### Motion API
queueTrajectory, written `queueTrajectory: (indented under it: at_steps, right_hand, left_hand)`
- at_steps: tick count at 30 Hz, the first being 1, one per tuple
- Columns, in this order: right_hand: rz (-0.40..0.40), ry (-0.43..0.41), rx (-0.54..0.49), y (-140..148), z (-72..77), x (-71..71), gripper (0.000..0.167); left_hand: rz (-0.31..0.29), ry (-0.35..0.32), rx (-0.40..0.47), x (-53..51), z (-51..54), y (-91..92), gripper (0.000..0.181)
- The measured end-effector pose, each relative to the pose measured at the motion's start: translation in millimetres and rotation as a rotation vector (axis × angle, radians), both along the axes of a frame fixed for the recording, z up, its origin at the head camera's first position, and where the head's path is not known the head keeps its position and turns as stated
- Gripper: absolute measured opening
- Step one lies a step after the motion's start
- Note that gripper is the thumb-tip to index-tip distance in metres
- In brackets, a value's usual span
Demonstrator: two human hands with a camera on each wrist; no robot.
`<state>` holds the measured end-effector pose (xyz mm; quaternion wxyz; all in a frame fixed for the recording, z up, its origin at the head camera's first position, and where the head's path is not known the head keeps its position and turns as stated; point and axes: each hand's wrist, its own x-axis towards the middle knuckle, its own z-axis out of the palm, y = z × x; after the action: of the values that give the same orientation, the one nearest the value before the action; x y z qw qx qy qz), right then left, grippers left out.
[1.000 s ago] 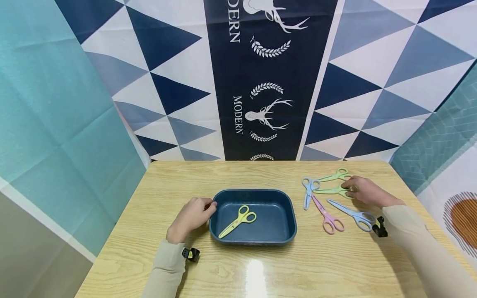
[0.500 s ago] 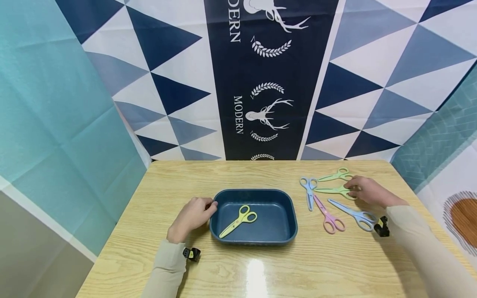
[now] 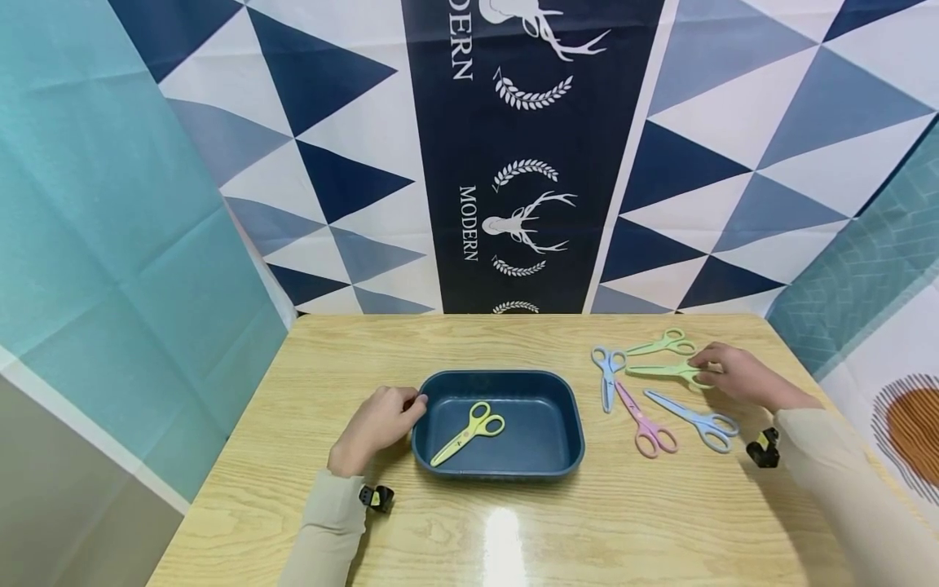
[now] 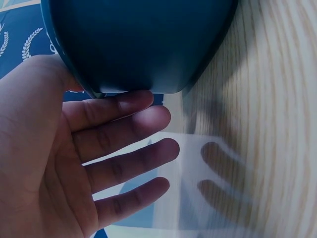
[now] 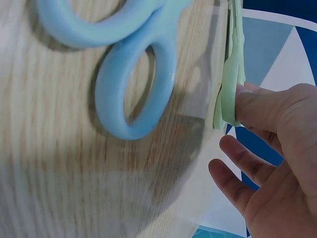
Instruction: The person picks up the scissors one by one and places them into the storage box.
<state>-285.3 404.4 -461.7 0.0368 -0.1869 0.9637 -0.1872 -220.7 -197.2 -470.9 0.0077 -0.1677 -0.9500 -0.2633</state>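
Note:
A dark blue tray [image 3: 506, 475] sits mid-table, holding one pair of yellow-green scissors [image 3: 462, 439]. My left hand [image 3: 377, 425] pinches the tray's left rim, thumb over the edge and index finger against the outer wall; the other fingers spread loosely in the left wrist view. At the right, my right hand [image 3: 744, 377] pinches a handle of light green scissors [image 3: 660, 371] with thumb and forefinger. In the right wrist view these green scissors [image 5: 230, 89] stand edge-on at the fingertips, the lower fingers apart from them. Whether their blades touch the table I cannot tell.
Around the right hand lie other light green scissors [image 3: 663, 343] behind, blue scissors [image 3: 608, 379] to the left, pink scissors [image 3: 641, 420], and another blue pair [image 3: 693, 420] in front. A patterned cloth [image 3: 352, 179] hangs behind the wooden table [image 3: 440, 530].
My right hand has shifted slightly to the right, drawing the gripped green scissors with it, away from the blue pair. The left hand and tray stay in place.

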Motion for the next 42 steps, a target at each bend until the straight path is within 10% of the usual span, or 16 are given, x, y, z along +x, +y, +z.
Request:
queueTrajectory:
  at_steps: [42]
  right_hand:
    - [-0.022, 0.167, -0.033, -13, 7.7, 21.5, 0.018]
  left_hand:
    - [-0.005, -0.002, -0.014, -1.5, -0.2, 0.9, 0.039]
